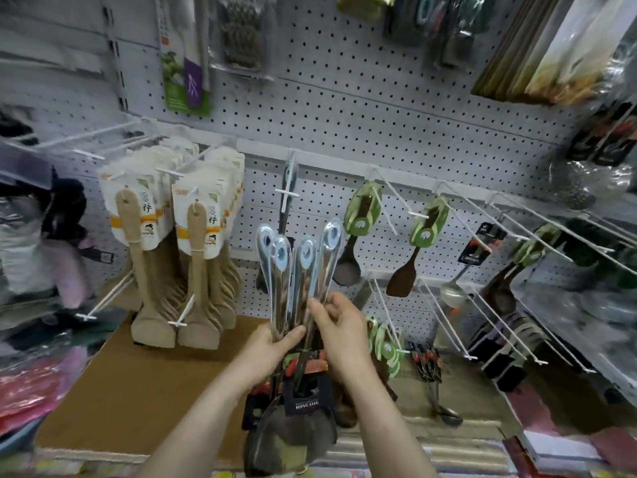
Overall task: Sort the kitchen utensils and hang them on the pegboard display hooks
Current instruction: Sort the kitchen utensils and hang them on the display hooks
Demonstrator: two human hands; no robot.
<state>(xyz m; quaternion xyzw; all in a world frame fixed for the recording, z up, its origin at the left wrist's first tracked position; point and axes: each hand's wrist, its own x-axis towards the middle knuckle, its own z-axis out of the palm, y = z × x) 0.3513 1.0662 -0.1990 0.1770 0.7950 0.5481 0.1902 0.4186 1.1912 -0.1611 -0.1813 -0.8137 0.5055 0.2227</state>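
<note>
My left hand [272, 346] clamps steel utensil bundle [305, 260] mid-shaft; right hand [339, 327] pinches shafts just above; handles fan upward, heads hang below.

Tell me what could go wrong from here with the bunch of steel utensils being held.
The steel utensils fan out between the left hand and right hand; one could slip onto the packaged utensils below. Their handle tips sit close to the hook ahead and may snag it.
</note>
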